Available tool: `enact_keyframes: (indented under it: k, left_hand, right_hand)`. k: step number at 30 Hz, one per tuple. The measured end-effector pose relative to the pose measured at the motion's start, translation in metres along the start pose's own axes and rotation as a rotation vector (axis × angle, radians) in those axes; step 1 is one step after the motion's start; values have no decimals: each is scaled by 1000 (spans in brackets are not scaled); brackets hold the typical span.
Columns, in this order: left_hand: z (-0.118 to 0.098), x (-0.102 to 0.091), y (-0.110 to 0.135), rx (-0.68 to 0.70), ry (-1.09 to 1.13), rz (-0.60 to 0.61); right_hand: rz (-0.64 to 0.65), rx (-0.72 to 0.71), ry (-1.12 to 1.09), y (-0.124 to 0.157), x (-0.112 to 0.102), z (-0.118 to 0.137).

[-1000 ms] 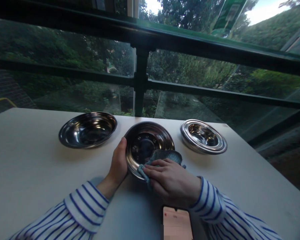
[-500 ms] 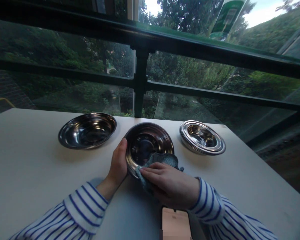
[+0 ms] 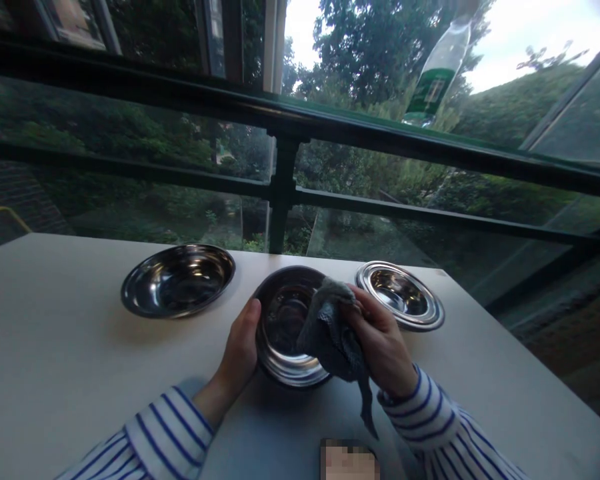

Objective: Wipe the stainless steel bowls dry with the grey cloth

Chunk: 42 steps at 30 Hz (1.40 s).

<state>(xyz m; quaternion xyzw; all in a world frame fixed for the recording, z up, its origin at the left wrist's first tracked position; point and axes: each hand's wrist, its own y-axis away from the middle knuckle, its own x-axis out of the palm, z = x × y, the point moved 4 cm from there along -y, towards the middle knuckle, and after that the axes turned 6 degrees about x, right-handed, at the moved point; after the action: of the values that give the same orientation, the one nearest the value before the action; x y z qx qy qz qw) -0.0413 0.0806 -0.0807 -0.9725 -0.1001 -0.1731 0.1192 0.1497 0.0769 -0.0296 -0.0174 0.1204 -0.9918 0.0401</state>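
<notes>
A shiny metal bowl is in front of me, tilted toward me, its inside showing. My left hand grips its left rim, thumb on the edge and fingers hidden behind. A grey-green cloth is bunched in my right hand, pinched between thumb and fingers. It covers the right part of the bowl's rim and inside, and one end hangs down below. Whether the cloth presses on the metal there I cannot tell.
On the white table, a wide metal bowl sits at left and nested metal bowls at right. A phone lies at the near edge. Beyond are a dark railing and a plastic bottle.
My right hand has moved up and right with the cloth, from the bowl's near rim to its right side. The left hand keeps its hold. The camera view has tipped slightly upward.
</notes>
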Motion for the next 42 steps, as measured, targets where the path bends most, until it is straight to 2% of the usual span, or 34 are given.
enact_keyframes:
  k: [2, 4, 11, 15, 18, 23, 26, 30, 34, 40, 42]
  left_hand:
    - [0, 1, 0, 6, 22, 49]
    - [-1, 1, 0, 14, 14, 68]
    - [-1, 4, 1, -10, -5, 105]
    - [0, 6, 2, -25, 25, 132]
    - [0, 5, 1, -26, 1, 123]
    - [4, 2, -3, -26, -55, 72]
    - [3, 3, -5, -24, -70, 51]
    - [-3, 2, -3, -98, -226, 109]
    - [-13, -9, 1, -182, -437, 113]
    - [-15, -21, 3, -193, -434, 203]
    - [-13, -22, 4, -201, -405, 234]
  right_hand:
    - [-45, 13, 82, -1, -3, -1]
    - [-30, 6, 190, -2, -5, 2]
    - [148, -157, 571, -7, 7, 12]
    - [237, -312, 943, -16, 23, 2]
    - [325, -348, 1156, -25, 36, -9]
    - [463, -328, 1219, -33, 53, -16]
    - [554, -316, 1241, -30, 56, -18]
    - [658, -288, 1257, -25, 52, -18]
    - [733, -262, 1254, -18, 48, -12]
    - [850, -227, 1224, 2, 47, -4]
    - [846, -195, 1200, 6, 46, -2]
